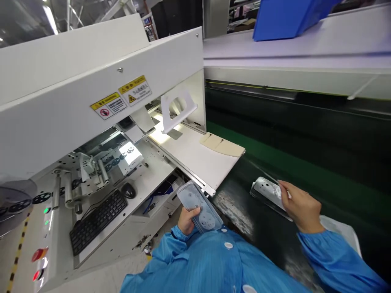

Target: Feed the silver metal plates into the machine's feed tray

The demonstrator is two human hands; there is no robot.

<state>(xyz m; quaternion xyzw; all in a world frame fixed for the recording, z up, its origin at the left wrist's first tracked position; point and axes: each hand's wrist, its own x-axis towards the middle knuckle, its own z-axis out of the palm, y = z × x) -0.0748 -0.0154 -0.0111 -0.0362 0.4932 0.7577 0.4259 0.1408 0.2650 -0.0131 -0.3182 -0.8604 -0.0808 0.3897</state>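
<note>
My left hand [187, 219] grips a flat, translucent plastic tray [198, 205] close to my body, thumb on top; rounded shapes show at its lower end. Over the dark green belt, my right hand [301, 205] is closed in a pinch, with a thin pale strip [264, 171] running out from the fingertips to the upper left. What that strip is, I cannot tell. Just below those fingers a shiny white part with dark holes [269, 188] lies in a shallow clear tray. Another pale translucent tray [343, 232] lies partly behind my right wrist.
A white machine [100, 77] with warning labels stands at left, with a keyboard [99, 221] and mouse [128, 190] on its ledge. Its white platform [195, 156] juts toward the belt [290, 138], bearing a cream sheet [222, 145]. A blue bin [277, 20] sits on the shelf above.
</note>
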